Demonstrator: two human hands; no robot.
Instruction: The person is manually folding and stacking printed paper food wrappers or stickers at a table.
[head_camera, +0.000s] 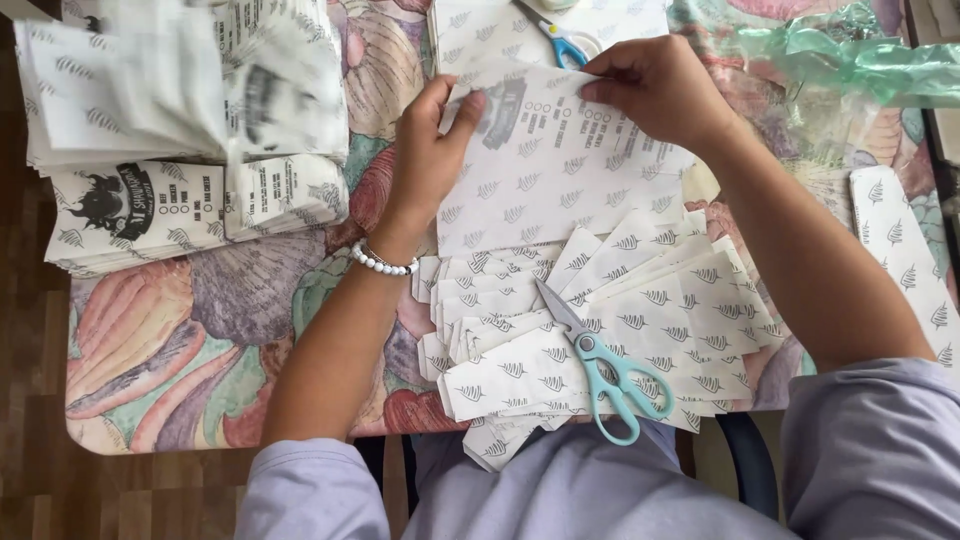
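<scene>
I see a white paper sheet (550, 170) with grey leaf motifs and black print between my hands. Below them, light-blue-handled scissors (600, 375) on white leaf-patterned strips (650, 300). Tablecloth (200, 340) under them: pastel seashell pattern. White bead bracelet (383, 262) on my left wrist.

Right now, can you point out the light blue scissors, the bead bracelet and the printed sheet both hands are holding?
light blue scissors (612, 385), head view, on a handle loop.
bead bracelet (383, 262), head view, on its white beads.
printed paper sheet (545, 175), head view, on its middle.

Teal-handled scissors (600, 365) on cut paper strips (640, 290); blue scissors (560, 40) at far edge; green plastic film (860, 60) right; printed stacks (180, 130) left.
</scene>
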